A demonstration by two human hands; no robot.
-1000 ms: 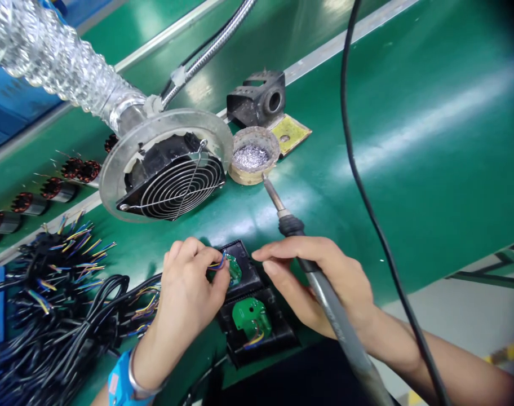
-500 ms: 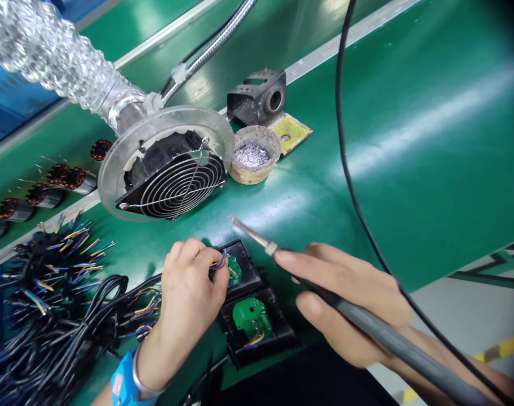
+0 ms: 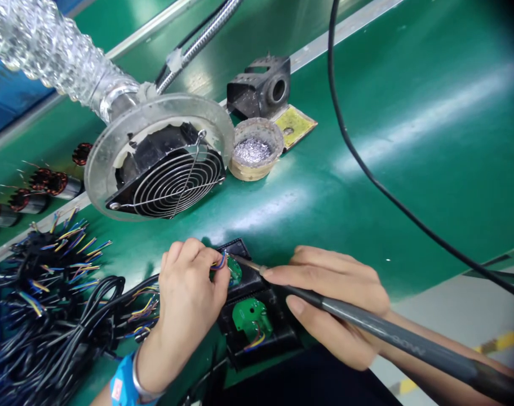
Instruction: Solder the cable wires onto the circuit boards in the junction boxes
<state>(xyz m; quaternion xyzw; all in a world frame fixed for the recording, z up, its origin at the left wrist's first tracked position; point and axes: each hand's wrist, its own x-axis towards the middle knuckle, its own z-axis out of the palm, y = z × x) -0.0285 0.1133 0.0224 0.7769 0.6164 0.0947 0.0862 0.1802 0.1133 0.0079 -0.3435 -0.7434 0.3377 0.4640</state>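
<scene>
Pinched between the thumb and fingers of my left hand (image 3: 193,282) are thin coloured wires (image 3: 219,261), their ends at a green circuit board (image 3: 234,272) in a black case (image 3: 251,280). My right hand (image 3: 337,299) grips a soldering iron (image 3: 362,321) like a pen. The iron's tip reaches the wire ends at the board's upper edge; whether it touches them I cannot tell. Nearer to me lies a second black case (image 3: 284,330) with a green board (image 3: 249,317) and coloured wires in it. My left fingers hide part of the far board.
A fume extractor fan (image 3: 172,180) hangs over the green bench. Behind it stand a tub of solder bits (image 3: 257,169), an iron stand (image 3: 257,87) and a yellow sponge (image 3: 295,127). Black cables (image 3: 71,327) pile up at left, near several wound motor parts (image 3: 56,183). The iron's cord (image 3: 367,175) arcs across the right.
My right hand has brought the soldering iron's tip down and forward from above the bench to the wire ends. My left hand stays on the wires. The view has shifted slightly.
</scene>
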